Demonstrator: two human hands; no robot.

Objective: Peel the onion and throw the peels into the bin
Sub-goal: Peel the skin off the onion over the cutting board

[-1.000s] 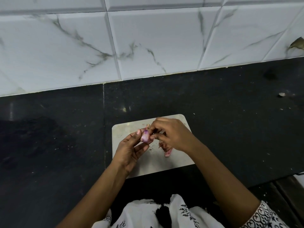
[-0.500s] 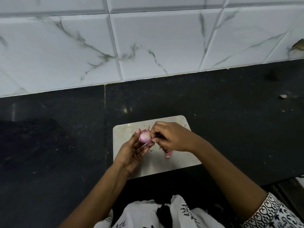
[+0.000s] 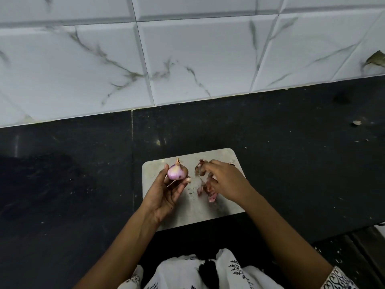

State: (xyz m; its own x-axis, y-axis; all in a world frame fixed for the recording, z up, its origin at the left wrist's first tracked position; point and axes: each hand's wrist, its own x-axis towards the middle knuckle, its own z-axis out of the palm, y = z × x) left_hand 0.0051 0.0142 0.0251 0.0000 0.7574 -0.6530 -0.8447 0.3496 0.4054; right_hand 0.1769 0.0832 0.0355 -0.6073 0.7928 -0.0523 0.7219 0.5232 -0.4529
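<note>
The far left of the black counter (image 3: 62, 184) is dim, and a darker patch there is too vague to name. A pale board (image 3: 227, 157) lies near the counter's front edge, about midway along. Its front-left corner is hidden under the left forearm.

The left hand (image 3: 166, 192) hovers over the board's left side, palm up, with thumb and fingers curled round the onion (image 3: 176, 172). The onion sits at the fingertips above the board's back-left corner, its stalk tip pointing toward the wall. It shows pale pink-purple skin, and the fingers hide its underside. A small pale bit at its lower right is too small to make out.

To the right and apart from the onion, the right hand (image 3: 225, 182) is over the board's right half. Its fingertips pinch a dark reddish-brown peel (image 3: 200, 170), though the back of the hand hides most of the grip. Beneath that hand, pink loose peels (image 3: 211, 198) lie on the board, partly covered by it.

Further right on the counter, near the wall, lies a pale scrap (image 3: 356, 122) too small to identify. On the tiled wall (image 3: 187, 59), a brownish mark (image 3: 375, 59) is cut off by the right edge. At the bottom, a white patterned garment (image 3: 181, 272) is cropped by the frame.
</note>
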